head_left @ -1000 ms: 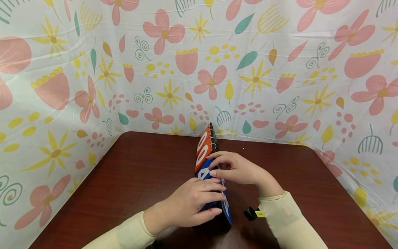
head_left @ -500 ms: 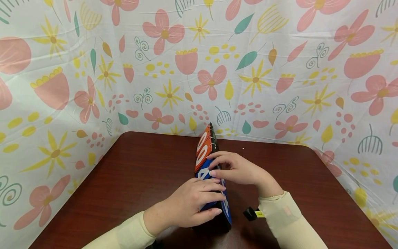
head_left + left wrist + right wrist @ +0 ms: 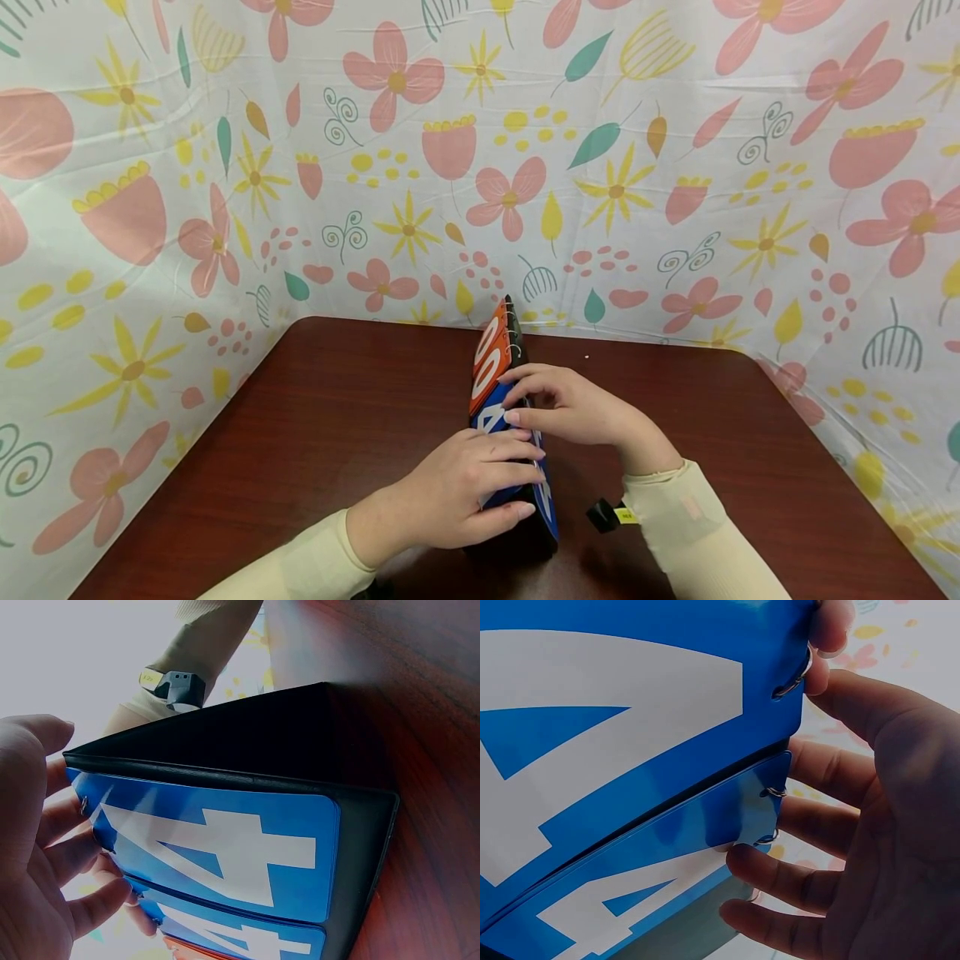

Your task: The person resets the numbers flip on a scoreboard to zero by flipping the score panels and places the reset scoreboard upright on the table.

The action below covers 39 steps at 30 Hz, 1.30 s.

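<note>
A tabletop flip scoreboard (image 3: 491, 367) stands like a tent, with its ridge running away from me. Its black stand (image 3: 364, 825) carries blue number cards (image 3: 285, 825) showing white 4s and orange cards at the far end, hung on metal rings (image 3: 791, 679). My left hand (image 3: 465, 483) lies across the near part of the ridge, its loosely bent fingers over the top and its thumb apart from the cards in the left wrist view. Just beyond it, my right hand (image 3: 573, 404) straddles the ridge from the right, relaxed fingertips at the rings and cards.
The dark red-brown table (image 3: 360, 392) lies under the scoreboard. Behind and at both sides hangs a white curtain (image 3: 487, 92) with printed flowers. A small black wrist camera (image 3: 603, 515) sticks out from the right sleeve (image 3: 693, 517).
</note>
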Available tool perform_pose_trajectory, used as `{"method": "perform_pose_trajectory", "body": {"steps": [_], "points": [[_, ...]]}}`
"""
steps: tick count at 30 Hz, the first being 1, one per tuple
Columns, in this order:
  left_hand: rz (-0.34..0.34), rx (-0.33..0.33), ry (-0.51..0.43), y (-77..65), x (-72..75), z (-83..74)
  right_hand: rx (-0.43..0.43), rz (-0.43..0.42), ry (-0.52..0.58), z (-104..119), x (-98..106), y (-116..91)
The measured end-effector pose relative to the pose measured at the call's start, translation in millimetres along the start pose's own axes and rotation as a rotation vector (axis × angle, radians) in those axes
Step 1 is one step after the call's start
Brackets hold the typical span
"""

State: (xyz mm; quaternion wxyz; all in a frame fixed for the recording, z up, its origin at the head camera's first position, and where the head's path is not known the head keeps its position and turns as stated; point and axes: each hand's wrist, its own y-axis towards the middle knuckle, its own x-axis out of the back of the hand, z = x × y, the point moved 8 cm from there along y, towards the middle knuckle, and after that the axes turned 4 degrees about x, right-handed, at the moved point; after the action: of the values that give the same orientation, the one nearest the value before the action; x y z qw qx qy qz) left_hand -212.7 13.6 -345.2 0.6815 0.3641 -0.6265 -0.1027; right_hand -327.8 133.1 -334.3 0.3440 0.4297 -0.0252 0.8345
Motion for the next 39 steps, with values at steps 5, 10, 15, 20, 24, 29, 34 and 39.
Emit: {"method": "perform_pose_trajectory", "body": {"steps": [5,10,15,20,24,29,34,39], "points": [[0.003,0.002,0.001,0.1,-0.5,0.2,0.0,-0.001,0.009,0.7,0.1,0.3],[0.004,0.004,-0.004,0.3,-0.6,0.4,0.002,-0.002,0.007,0.5,-0.1,0.6],[0.006,0.005,-0.006,0.4,-0.7,0.4,0.0,-0.004,0.004,0.6,0.0,0.6],[0.004,0.006,-0.002,0.2,-0.8,0.4,0.0,-0.006,0.009,0.7,-0.2,0.8],[0.0,0.004,0.01,-0.3,-0.7,0.2,0.0,-0.006,0.006,0.3,-0.4,1.2],[-0.003,0.0,0.011,-0.5,-0.9,0.1,0.01,-0.007,0.005,-0.6,-0.4,1.3],[-0.006,-0.002,0.004,-0.3,-1.2,0.2,0.018,-0.004,0.008,-1.2,-0.4,1.0],[-0.007,-0.002,0.009,-0.2,-1.8,0.2,0.011,0.001,0.008,-1.9,-0.3,1.1]]}}
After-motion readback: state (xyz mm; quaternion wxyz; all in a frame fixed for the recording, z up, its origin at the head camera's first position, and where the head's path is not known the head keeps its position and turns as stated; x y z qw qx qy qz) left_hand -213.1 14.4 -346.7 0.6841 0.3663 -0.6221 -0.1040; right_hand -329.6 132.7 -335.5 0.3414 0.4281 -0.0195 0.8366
